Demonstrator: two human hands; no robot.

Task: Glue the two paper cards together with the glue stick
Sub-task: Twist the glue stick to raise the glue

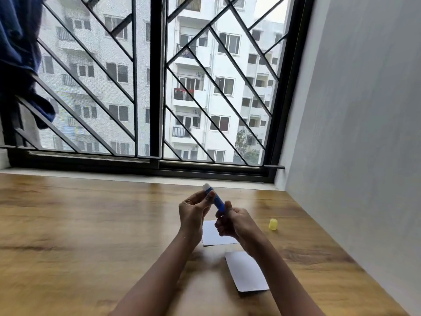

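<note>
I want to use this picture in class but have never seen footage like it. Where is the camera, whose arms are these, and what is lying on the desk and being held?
There is no machine here. The camera sits on a person's head and looks forward and down, so the two bare arms coming in from the bottom edge are the wearer's own. This is the only view.

Both hands hold one blue glue stick above the desk. The left hand pinches it near the upper end, where the pale glue tip shows uncapped. The right hand grips the lower end.

On the wooden desk lie two white paper cards, apart from each other: the far card, partly hidden behind the hands, and the near card. A small yellow cap stands to the right, probably the glue stick's. Behind is a barred window.
</note>
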